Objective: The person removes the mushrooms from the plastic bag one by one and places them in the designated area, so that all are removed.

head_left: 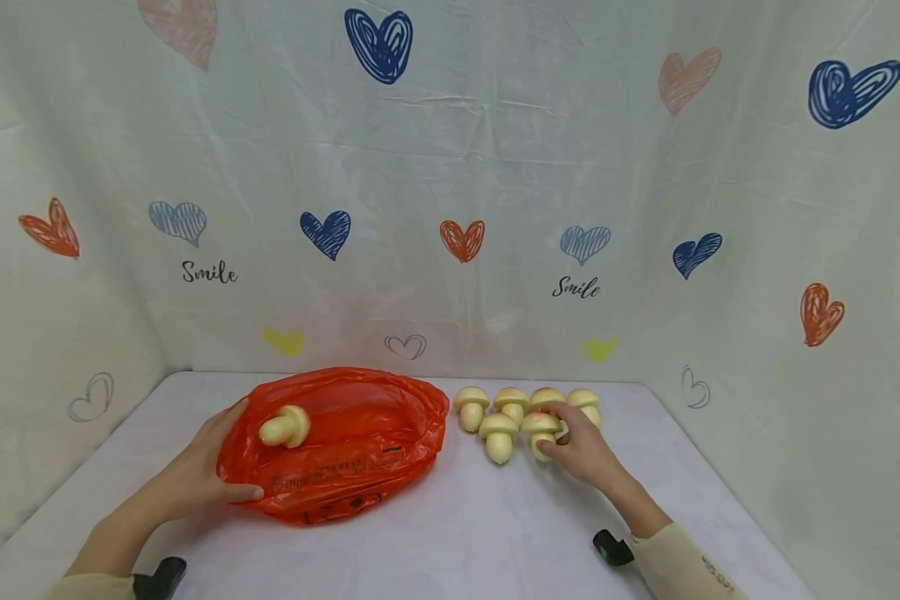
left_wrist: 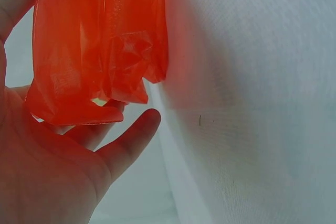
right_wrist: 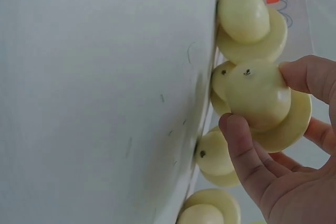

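A red plastic bag (head_left: 345,450) lies on the left half of the table, with one pale yellow toy mushroom (head_left: 285,427) at its left part. My left hand (head_left: 195,467) spreads its thumb and fingers around the bag's left end. In the left wrist view the fingers (left_wrist: 128,142) look fairly straight, some partly hidden behind the red plastic. On the right, my right hand (head_left: 581,446) pinches the stem of a toy mushroom (head_left: 542,425); the right wrist view shows this mushroom (right_wrist: 257,93) between thumb and fingers. Several similar mushrooms (head_left: 498,437) stand close around it.
A white cloth covers the table (head_left: 450,542). Behind it hangs a pale curtain (head_left: 495,183) printed with hearts, which also closes off both sides. Dark straps with a black device (head_left: 612,547) sit at the wrists.
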Demonstrator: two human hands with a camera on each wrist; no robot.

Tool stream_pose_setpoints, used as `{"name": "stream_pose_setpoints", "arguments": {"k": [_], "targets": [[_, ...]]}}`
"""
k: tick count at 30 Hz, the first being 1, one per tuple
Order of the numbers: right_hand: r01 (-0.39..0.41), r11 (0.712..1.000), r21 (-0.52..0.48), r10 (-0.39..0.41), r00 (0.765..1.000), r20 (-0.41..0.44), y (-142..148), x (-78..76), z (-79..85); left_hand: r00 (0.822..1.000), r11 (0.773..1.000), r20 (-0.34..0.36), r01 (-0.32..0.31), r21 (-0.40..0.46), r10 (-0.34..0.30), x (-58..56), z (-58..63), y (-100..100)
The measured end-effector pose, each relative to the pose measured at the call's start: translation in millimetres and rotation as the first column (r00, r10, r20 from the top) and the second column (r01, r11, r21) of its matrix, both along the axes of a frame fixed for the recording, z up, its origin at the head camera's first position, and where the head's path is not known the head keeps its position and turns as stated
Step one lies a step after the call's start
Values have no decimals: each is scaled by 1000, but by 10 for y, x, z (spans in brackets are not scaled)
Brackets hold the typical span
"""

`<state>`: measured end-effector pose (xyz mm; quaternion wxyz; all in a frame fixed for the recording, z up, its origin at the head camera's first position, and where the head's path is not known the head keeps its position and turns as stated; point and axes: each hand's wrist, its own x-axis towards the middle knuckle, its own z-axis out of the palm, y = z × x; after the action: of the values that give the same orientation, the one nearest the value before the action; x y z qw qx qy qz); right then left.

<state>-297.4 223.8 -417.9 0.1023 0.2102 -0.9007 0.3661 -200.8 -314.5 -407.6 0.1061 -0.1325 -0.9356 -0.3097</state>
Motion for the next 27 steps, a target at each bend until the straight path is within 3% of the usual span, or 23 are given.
{"name": "stream_pose_setpoints", "arguments": {"k": [14,27], "targets": [[21,998,59,-22,1000,16,20,-55,-67,1000,1000,14,-4,0,4,-13,1,-5],[41,993,108,-45,998,40,16,-26,-31,1000,1000,26,-14,-3,14,-1,12,11]]}}
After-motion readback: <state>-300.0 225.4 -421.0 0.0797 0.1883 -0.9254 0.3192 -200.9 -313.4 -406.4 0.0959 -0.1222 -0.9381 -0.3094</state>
